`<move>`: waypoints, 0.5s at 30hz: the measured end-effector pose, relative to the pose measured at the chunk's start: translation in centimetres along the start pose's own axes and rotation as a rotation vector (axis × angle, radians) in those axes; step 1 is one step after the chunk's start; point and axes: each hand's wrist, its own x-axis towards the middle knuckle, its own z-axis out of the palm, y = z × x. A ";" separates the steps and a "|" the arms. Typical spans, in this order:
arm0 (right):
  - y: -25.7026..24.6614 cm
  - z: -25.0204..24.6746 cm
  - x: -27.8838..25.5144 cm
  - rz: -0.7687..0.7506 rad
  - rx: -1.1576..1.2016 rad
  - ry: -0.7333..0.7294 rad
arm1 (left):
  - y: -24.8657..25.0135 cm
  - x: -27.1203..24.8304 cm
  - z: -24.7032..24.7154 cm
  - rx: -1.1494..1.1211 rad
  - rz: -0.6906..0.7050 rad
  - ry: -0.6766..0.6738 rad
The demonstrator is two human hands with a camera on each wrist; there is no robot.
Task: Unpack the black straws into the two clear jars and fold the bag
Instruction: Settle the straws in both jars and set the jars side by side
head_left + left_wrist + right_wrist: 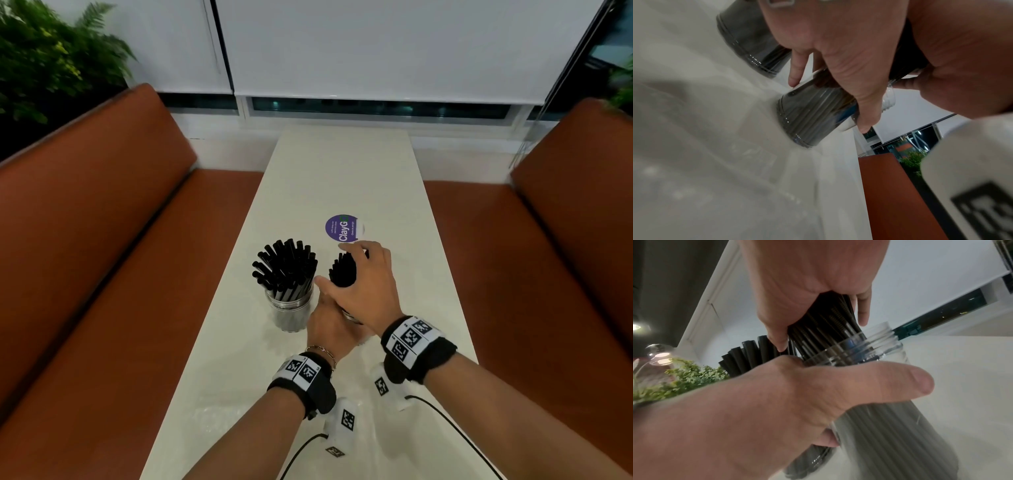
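Note:
Two clear jars stand on the white table (pixel 342 171). The left jar (pixel 291 310) is full of black straws (pixel 284 267) and stands free. My left hand (pixel 330 318) wraps the right jar (pixel 890 426), thumb across its neck, fingers round its wall (pixel 812 116). My right hand (pixel 339 263) grips a bundle of black straws (pixel 828 324) from above, their lower ends inside that jar's rim (pixel 869 344). In the head view the hands hide most of this jar. The crinkled clear bag (pixel 209 416) lies flat near the table's front left.
A round purple sticker (pixel 342 228) lies on the table just beyond the right hand. Orange benches (pixel 102 257) run along both sides of the narrow table. Green plants (pixel 51 58) stand at the far left. Cables trail from both wrists over the front edge.

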 end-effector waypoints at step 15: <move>3.3 -2.3 1.4 -0.226 0.143 0.091 | 0.5 0.4 -0.8 -0.014 -0.007 0.029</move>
